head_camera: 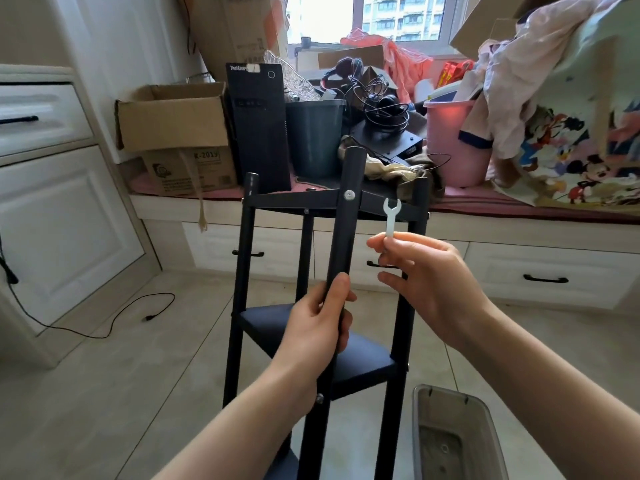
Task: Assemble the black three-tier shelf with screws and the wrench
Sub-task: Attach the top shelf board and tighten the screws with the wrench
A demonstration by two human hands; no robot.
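The left hand (320,322) wraps the near post (343,230) of the black shelf (360,365), fingers curled tight around it, below the screw (349,194) at the top tier's edge. The right hand (426,275) pinches the small white wrench (390,216) by its lower end — thumb and forefinger pressed together, other fingers loose — open jaw up, just right of the screw, clear air between them. Bare tiled floor (121,375) lies left of the fingers.

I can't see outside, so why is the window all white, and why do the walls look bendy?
Head view: daylight overexposes the window, washing out most of the outside; the wide-angle lens bows straight edges near the borders, like the cabinet at left; the wrench and both hands stay fairly sharp.
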